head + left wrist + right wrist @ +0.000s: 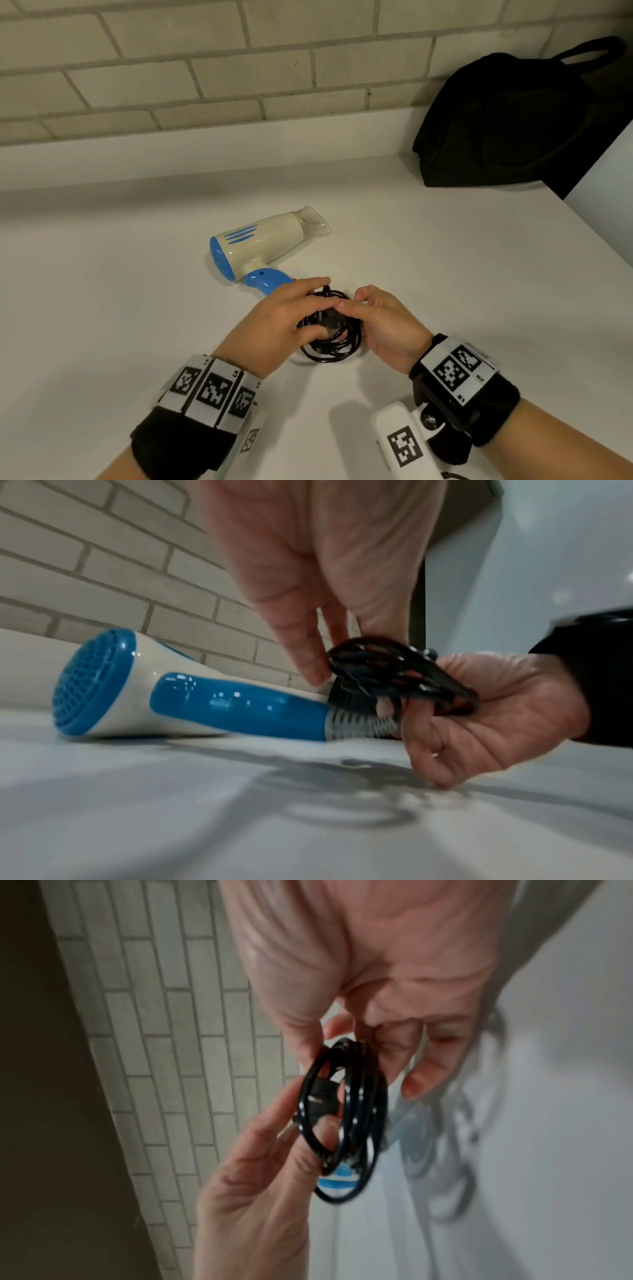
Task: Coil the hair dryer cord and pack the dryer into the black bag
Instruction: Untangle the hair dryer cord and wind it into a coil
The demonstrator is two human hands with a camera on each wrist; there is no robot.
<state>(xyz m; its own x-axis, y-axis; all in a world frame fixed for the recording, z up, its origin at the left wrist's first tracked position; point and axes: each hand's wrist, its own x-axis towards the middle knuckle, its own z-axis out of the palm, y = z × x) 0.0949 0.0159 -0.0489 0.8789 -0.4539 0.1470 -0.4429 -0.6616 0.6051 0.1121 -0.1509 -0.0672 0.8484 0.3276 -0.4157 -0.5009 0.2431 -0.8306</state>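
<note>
A cream and blue hair dryer lies on its side on the white table, nozzle toward the back right. Its black cord is wound into a small coil just in front of the blue handle. My left hand and right hand both hold the coil a little above the table, fingers curled round the loops. The plug sits in the middle of the coil between my fingertips. The left wrist view shows the cord pinched beside the dryer. In the right wrist view the coil hangs between both hands.
The black bag with a loop handle stands at the back right against the brick wall. The table's right edge runs diagonally near the bag. A raised white ledge runs along the wall.
</note>
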